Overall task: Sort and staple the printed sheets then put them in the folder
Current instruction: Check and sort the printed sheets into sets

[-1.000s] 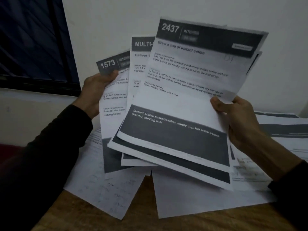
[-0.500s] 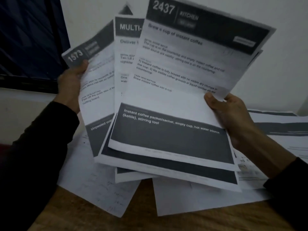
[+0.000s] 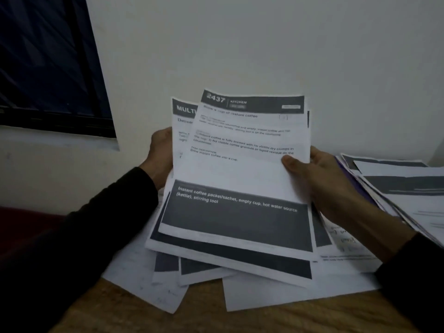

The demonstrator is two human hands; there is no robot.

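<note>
Pretty dim room here, with a plain off-white wall (image 3: pixel 264 44) straight ahead and a dark window (image 3: pixel 48 63) in a black frame at the upper left, sitting above a pale ledge. The desk (image 3: pixel 216 318) is light wood with visible grain, though only the near edge shows because it's buried in paper. Both hands hold up a bundle of printed sheets (image 3: pixel 240 179) just over the desk, leaning back toward the wall. The left hand (image 3: pixel 160 155) grips the bundle's left edge with fingers tucked behind, and the right hand (image 3: pixel 319 179) pinches the right edge, thumb on the front. The top sheet has a dark header reading 2437 KITCHEN and a big dark band lower down about instant coffee stuff; another sheet starting MULTI peeks out behind it on the left. Underneath, loose sheets (image 3: pixel 149 282) are scattered flat on the desk, a few with faint handwriting. On the right there's a messy stack of more printouts (image 3: pixel 403 186) with something purple along its edge, can't tell if that's the folder. Both arms are in dark sleeves (image 3: pixel 96 236).
</note>
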